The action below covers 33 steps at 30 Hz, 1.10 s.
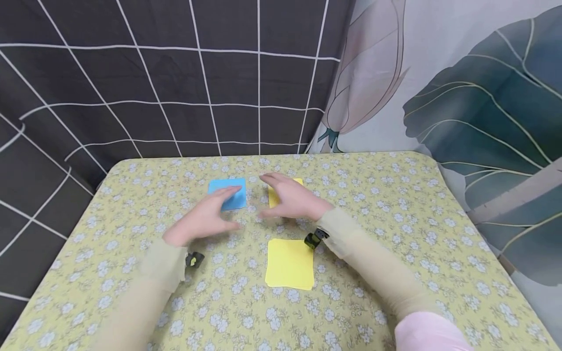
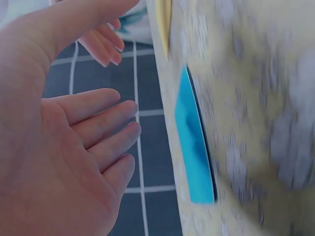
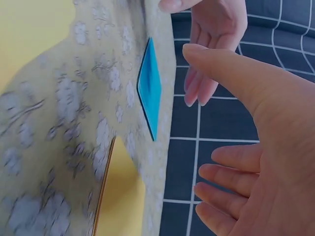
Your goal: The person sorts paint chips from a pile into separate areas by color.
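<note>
My left hand (image 1: 202, 217) is held over the table, thumb apart from the fingers, nothing in its grasp. It overlaps a blue square of paper or card (image 1: 238, 200) in the head view; the left wrist view shows the blue square (image 2: 194, 147) lying flat beyond the fingers. My right hand (image 1: 294, 199) hovers over a smaller yellow square (image 1: 273, 199), partly hiding it, with its fingers extended and holding nothing. In the right wrist view that yellow square (image 3: 123, 191) has visible thickness. The two palms face each other with a gap between.
Nearer me, a larger-looking yellow stack of square sheets (image 1: 289, 265) lies below the right wrist, its edges slightly uneven. A floral yellow cloth (image 1: 373, 195) covers the table. Behind hangs a dark gridded curtain (image 1: 175, 73); a leaf-patterned one (image 1: 483, 122) hangs at right.
</note>
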Each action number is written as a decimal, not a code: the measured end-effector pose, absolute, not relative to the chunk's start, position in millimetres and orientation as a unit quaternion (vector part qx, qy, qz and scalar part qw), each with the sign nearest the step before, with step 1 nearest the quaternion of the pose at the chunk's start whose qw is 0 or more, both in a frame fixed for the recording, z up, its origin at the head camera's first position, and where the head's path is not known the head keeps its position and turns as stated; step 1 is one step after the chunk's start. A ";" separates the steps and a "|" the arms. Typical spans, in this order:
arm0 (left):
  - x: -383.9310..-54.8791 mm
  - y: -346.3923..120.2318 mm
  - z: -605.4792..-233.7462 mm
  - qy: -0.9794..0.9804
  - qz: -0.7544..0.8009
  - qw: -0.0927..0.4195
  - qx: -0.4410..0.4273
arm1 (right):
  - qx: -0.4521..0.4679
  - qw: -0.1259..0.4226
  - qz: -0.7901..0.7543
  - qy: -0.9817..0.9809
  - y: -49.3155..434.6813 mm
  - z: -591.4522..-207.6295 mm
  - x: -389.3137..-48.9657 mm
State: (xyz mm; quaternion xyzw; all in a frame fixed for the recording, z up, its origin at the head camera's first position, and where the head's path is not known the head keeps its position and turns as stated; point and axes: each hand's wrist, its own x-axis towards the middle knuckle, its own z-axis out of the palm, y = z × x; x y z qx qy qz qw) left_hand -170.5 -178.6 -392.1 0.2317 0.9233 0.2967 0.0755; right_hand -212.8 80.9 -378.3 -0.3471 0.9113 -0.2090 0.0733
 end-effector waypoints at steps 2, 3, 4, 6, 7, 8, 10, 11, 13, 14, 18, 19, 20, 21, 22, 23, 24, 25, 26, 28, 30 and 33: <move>-163.4 -172.7 -391.0 0.920 0.296 0.073 0.244 | -0.347 0.068 -0.212 0.911 88.6 -377.1 -207.4; -159.9 -169.4 -389.9 0.919 0.296 0.071 0.252 | -0.347 0.065 -0.214 0.911 92.4 -376.4 -204.9; -156.5 -166.4 -389.1 0.917 0.297 0.069 0.259 | -0.347 0.064 -0.217 0.910 96.4 -375.7 -202.0; -149.8 -160.3 -387.8 0.913 0.296 0.065 0.272 | -0.348 0.061 -0.220 0.909 104.2 -374.1 -196.0; -146.7 -157.3 -387.3 0.912 0.295 0.062 0.278 | -0.347 0.059 -0.219 0.910 108.0 -373.3 -192.7; -143.7 -154.2 -386.9 0.911 0.292 0.060 0.286 | -0.346 0.057 -0.218 0.911 111.9 -372.8 -189.4; -138.1 -148.5 -387.6 0.909 0.284 0.054 0.299 | -0.347 0.050 -0.209 0.913 119.3 -372.4 -182.5; -135.4 -145.7 -388.0 0.909 0.281 0.055 0.304 | -0.347 0.048 -0.204 0.914 123.0 -372.6 -178.8; -130.2 -140.0 -389.4 0.907 0.276 0.060 0.312 | -0.347 0.043 -0.195 0.916 130.2 -373.7 -171.3; -127.7 -137.2 -390.5 0.907 0.271 0.062 0.317 | -0.347 0.043 -0.191 0.917 133.8 -374.6 -167.3; -117.3 -125.7 -395.2 0.905 0.252 0.083 0.333 | -0.345 0.043 -0.172 0.922 147.6 -380.5 -151.4; -114.9 -123.1 -397.0 0.905 0.244 0.086 0.339 | -0.345 0.045 -0.170 0.922 150.5 -382.3 -147.6; -112.6 -120.6 -398.3 0.903 0.239 0.088 0.346 | -0.344 0.047 -0.167 0.923 153.3 -383.9 -143.7; -110.4 -118.1 -399.5 0.901 0.236 0.091 0.352 | -0.342 0.049 -0.165 0.924 155.8 -385.2 -139.7; -108.3 -115.8 -400.7 0.899 0.234 0.092 0.359 | -0.342 0.050 -0.166 0.924 157.9 -386.8 -136.1; -106.5 -113.7 -401.9 0.897 0.230 0.092 0.366 | -0.343 0.051 -0.168 0.923 159.8 -388.5 -132.7; -104.9 -111.7 -402.9 0.895 0.228 0.092 0.374 | -0.343 0.054 -0.169 0.922 161.6 -389.9 -129.3; -103.2 -109.9 -403.3 0.892 0.226 0.093 0.379 | -0.343 0.056 -0.172 0.922 163.1 -391.1 -125.9; -101.6 -108.2 -403.7 0.890 0.225 0.096 0.384 | -0.344 0.057 -0.173 0.921 164.3 -392.4 -122.7; -98.6 -105.5 -405.1 0.889 0.222 0.099 0.389 | -0.349 0.056 -0.177 0.919 166.2 -395.7 -117.4; -96.4 -103.4 -406.2 0.889 0.218 0.104 0.389 | -0.354 0.054 -0.181 0.916 167.1 -398.7 -112.5; -94.5 -101.7 -408.1 0.890 0.214 0.111 0.386 | -0.369 0.049 -0.188 0.909 166.6 -404.5 -106.7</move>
